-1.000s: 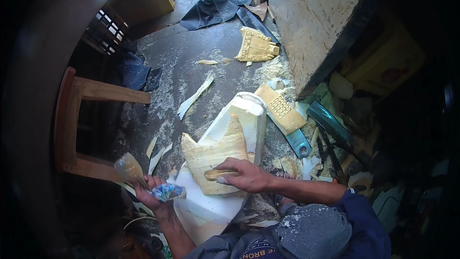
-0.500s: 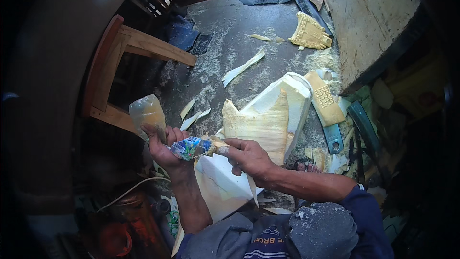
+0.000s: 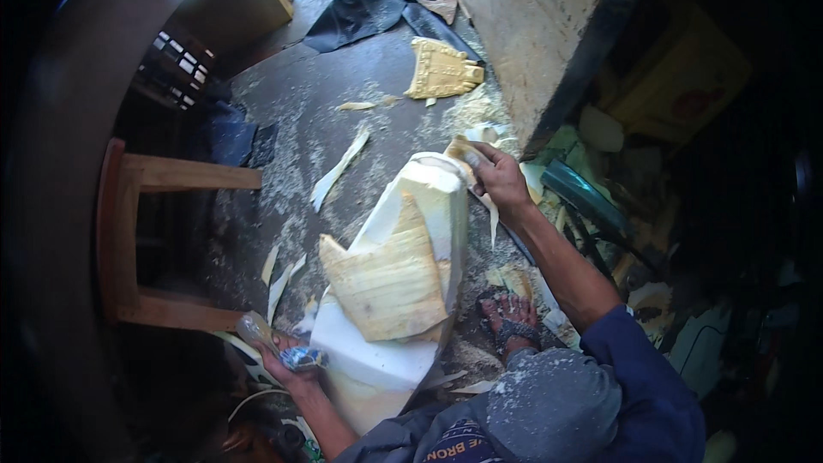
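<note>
My left hand (image 3: 287, 364) is wrapped around a clear plastic bottle (image 3: 257, 328) with a blue label, low beside the white foam block. My right hand (image 3: 501, 176) reaches to the block's far end, fingers closed on a piece of yellow foam (image 3: 459, 150). A thin pale strip (image 3: 493, 219) hangs beneath this hand. Between my hands lies the long white foam block (image 3: 369, 373), and a ragged yellowish foam sheet (image 3: 390, 279) rests on top of it. My right fingers partly hide what they grip.
A wooden frame (image 3: 184, 173) stands at left. Foam shavings and a long scrap (image 3: 340, 169) litter the dark floor. Farther off are a moulded yellow foam piece (image 3: 441, 70) and black sheet material (image 3: 356, 19). A worn panel (image 3: 531, 26) stands at right; my foot (image 3: 510, 313) is beside the block.
My hands have moved apart: the left lowered with the bottle, the right away from the bottle's mouth to the block's far end. The view has shifted to the right.
</note>
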Available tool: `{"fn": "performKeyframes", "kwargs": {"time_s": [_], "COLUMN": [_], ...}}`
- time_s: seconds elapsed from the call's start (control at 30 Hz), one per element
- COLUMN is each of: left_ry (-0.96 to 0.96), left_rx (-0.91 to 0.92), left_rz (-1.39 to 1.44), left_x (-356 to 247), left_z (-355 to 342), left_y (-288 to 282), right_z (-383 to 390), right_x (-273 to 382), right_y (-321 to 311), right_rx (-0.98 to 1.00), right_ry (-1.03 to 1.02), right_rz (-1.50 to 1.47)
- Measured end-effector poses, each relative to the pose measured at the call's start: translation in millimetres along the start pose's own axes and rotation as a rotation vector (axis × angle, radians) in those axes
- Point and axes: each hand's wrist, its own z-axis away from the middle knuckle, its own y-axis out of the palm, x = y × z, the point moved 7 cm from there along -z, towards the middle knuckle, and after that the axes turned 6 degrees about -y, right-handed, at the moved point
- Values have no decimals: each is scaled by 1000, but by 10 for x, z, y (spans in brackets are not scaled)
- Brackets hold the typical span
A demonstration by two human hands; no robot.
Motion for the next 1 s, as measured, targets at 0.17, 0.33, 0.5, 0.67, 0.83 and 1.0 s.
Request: {"fn": "performKeyframes", "kwargs": {"time_s": [0.17,0.33,0.5,0.67,0.83,1.0], "left_ry": [3,91,115,120,116,121], "left_rx": [51,-92,-46,-18,-30,-14], "left_rz": [156,0,-15,-47,-30,-18], "left_x": [74,40,53,90,118,99], "left_z": [-113,-58,-32,14,68,46], "left_y": [-249,-163,-70,34,72,42], "right_z": [-295,-276,-271,-22,322,347], "right_x": [-975,-1369,-1301,-877,-476,-299], "right_y": [-713,-640,-504,-260,20,-231], "right_rx": [-173,-173,-102,-146,25,-295], "right_ry": [180,150,64,-116,-204,-141], "right_rz": [305,247,267,432,458,372]}}
